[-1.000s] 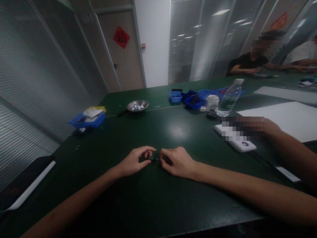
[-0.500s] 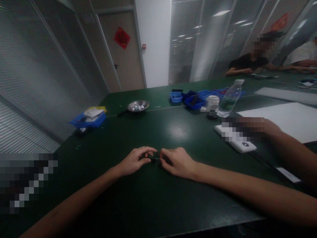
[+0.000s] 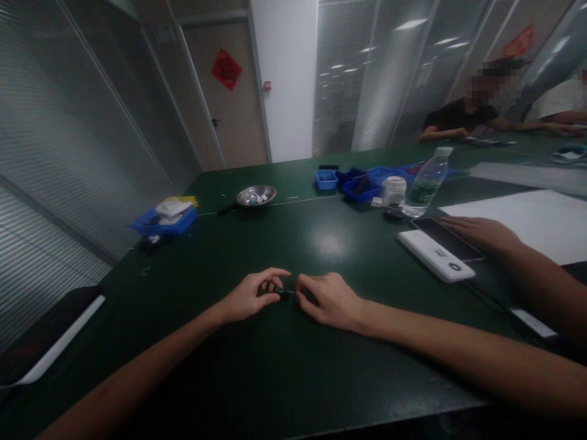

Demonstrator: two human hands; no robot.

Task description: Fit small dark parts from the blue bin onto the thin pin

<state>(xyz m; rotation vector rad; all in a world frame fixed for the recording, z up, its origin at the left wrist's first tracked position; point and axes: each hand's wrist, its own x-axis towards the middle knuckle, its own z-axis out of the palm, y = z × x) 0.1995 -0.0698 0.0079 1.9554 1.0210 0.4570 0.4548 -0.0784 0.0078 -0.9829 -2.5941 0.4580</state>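
Observation:
My left hand (image 3: 250, 297) is low over the green table (image 3: 220, 379), its thumb and curled fingers closed on a small dark object (image 3: 281, 292). Its index finger stretches over the top toward my other hand. From the dark piece a thin, light, pin-like part (image 3: 291, 293) points right and meets the fingertips of my right hand (image 3: 328, 299). Those fingertips are bent into a pinch at its end, and the side of that hand rests on the table. The piece is too small and dim for me to make out its kind.
Another person's hand (image 3: 488, 235) lies at the right beside a phone (image 3: 447, 238) and a white power bank (image 3: 435, 255). Behind are a water bottle (image 3: 426, 186), blue bins (image 3: 362, 188) and a metal pan (image 3: 257, 195). A blue tray (image 3: 167, 226) stands left.
My left index finger has lifted slightly, and the dark object sits a little differently in the left fingers. My right hand has stayed almost still.

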